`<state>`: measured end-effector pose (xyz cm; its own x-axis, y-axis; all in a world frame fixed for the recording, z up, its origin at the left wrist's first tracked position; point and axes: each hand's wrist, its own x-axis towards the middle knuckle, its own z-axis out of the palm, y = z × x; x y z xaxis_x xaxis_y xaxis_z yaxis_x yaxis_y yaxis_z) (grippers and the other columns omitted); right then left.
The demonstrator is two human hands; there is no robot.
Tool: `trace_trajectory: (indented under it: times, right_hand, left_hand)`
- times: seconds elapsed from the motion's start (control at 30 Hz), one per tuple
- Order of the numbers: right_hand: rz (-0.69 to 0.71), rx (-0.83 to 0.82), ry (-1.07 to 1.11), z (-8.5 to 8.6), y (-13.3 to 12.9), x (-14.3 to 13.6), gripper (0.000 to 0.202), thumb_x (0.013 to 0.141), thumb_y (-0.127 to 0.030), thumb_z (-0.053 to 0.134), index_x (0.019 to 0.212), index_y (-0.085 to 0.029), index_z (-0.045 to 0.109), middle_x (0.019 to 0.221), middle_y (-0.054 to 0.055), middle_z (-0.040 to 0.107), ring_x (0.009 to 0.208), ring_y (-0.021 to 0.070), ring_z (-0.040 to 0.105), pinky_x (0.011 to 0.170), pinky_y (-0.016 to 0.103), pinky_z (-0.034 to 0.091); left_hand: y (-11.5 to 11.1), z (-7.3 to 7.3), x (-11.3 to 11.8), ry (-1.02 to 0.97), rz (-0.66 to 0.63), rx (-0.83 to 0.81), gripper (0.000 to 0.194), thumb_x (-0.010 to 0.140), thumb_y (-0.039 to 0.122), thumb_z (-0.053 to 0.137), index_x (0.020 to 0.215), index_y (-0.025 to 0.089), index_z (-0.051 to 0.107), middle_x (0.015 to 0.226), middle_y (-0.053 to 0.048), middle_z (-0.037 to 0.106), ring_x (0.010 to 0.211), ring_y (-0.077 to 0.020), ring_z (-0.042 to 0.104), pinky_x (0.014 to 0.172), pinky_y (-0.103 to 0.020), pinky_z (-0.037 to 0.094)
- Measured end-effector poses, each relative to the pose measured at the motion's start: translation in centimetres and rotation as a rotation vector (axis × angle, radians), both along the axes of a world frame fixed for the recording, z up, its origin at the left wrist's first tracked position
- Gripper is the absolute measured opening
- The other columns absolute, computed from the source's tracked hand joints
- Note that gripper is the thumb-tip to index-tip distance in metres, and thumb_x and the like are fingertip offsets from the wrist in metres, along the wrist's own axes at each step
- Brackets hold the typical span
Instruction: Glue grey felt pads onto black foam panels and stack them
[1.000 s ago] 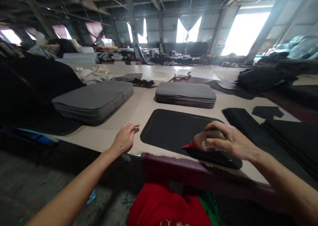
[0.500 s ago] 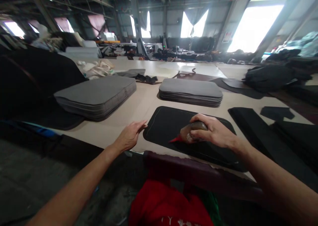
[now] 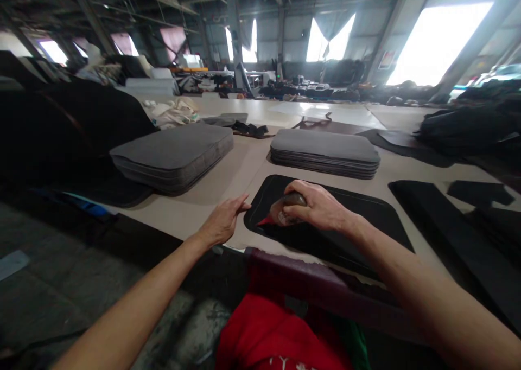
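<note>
My right hand [image 3: 319, 204] is wrapped round a squeeze bottle [image 3: 277, 212] with a brownish body and a red pointed nozzle. The bottle is tilted, its nozzle aimed down and left at the near-left part of a black rounded panel [image 3: 362, 204]. A thin pale line runs along the panel's margin. At the panel's left edge, my left hand [image 3: 223, 221] has its fingers stretched out, fingertips at or just beside the edge; whether they touch it I cannot tell. My right hand and forearm hide part of the panel.
Two stacks of grey rounded panels stand behind, a left stack [image 3: 175, 147] and a right stack [image 3: 325, 147]. Black strips [image 3: 427, 212] lie to the right. Dark red material [image 3: 301, 278] hangs at the table's front edge. A crumpled pale cloth [image 3: 173, 112] lies farther back.
My right hand has moved the bottle left along the black panel, bringing its nozzle close to the left end. My left hand stays by the left edge. The view has shifted slightly.
</note>
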<state>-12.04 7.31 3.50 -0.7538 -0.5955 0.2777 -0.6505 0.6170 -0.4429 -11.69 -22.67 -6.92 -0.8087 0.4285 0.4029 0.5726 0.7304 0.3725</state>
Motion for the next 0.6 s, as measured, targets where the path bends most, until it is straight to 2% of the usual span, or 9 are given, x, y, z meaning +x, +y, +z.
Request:
trace_trajectory:
  times: [0.2,0.27,0.33,0.4,0.5,0.57,0.6]
  right_hand:
    - [-0.048,-0.023,0.028,-0.6,-1.1,-0.6,0.025,0.083,-0.036,0.063,0.103,-0.021,0.059,0.097,0.003,0.063,0.087,0.0209,0.056,0.075,0.03,0.037]
    - [-0.104,-0.061,0.025,-0.6,-0.4,-0.7,0.024,0.082,-0.036,0.062,0.101,-0.021,0.06,0.096,0.003,0.063,0.087,0.0212,0.056,0.074,0.031,0.037]
    - [-0.217,-0.169,-0.023,-0.8,1.1,-0.9,0.025,0.081,-0.038,0.063,0.1,-0.022,0.061,0.092,0.002,0.063,0.084,0.0209,0.056,0.072,0.031,0.039]
    - [-0.35,-0.401,-0.144,-1.3,3.3,-1.5,0.03,0.077,-0.04,0.067,0.1,-0.022,0.061,0.086,0.001,0.063,0.078,0.0202,0.057,0.067,0.03,0.04]
    - [-0.491,-0.937,-0.34,-2.2,7.5,-3.0,0.041,0.069,-0.043,0.073,0.101,-0.021,0.059,0.081,0.0,0.062,0.068,0.0185,0.056,0.055,0.028,0.041]
    - [-0.529,-1.248,-0.344,-2.5,10.8,-4.1,0.042,0.067,-0.045,0.072,0.097,-0.02,0.057,0.082,0.001,0.06,0.064,0.0165,0.055,0.052,0.027,0.041]
    - [-0.546,-1.34,-0.305,-2.6,12.6,-4.7,0.041,0.067,-0.047,0.071,0.094,-0.02,0.056,0.082,0.002,0.059,0.063,0.0158,0.054,0.051,0.026,0.041]
  left_hand:
    - [0.1,0.1,0.2,-0.002,0.01,0.001,0.056,0.094,0.009,0.035,0.149,0.018,0.033,0.12,-0.006,0.069,0.116,-0.0217,0.057,0.104,-0.045,0.043]
    - [0.0,0.0,0.2,-0.004,0.008,-0.002,0.055,0.095,0.011,0.035,0.15,0.017,0.032,0.121,-0.007,0.069,0.117,-0.0225,0.057,0.105,-0.046,0.043]
    - [0.0,0.0,0.2,-0.009,0.012,-0.01,0.054,0.096,0.012,0.034,0.15,0.017,0.032,0.122,-0.008,0.068,0.117,-0.023,0.056,0.105,-0.046,0.043]
    - [0.0,0.1,0.2,-0.016,0.03,-0.02,0.053,0.097,0.013,0.033,0.15,0.017,0.032,0.122,-0.008,0.068,0.117,-0.0233,0.057,0.104,-0.046,0.043]
    - [-0.1,0.1,0.2,-0.016,0.036,-0.048,0.05,0.099,0.017,0.031,0.149,0.017,0.033,0.123,-0.008,0.068,0.117,-0.024,0.058,0.103,-0.047,0.044]
    - [-0.3,0.0,0.0,-0.001,0.033,-0.071,0.049,0.1,0.02,0.031,0.148,0.018,0.034,0.123,-0.008,0.068,0.117,-0.0247,0.059,0.102,-0.046,0.046]
    - [-0.4,-0.1,-0.1,0.016,0.026,-0.076,0.048,0.1,0.021,0.032,0.148,0.019,0.035,0.122,-0.007,0.069,0.116,-0.0247,0.06,0.102,-0.045,0.047]
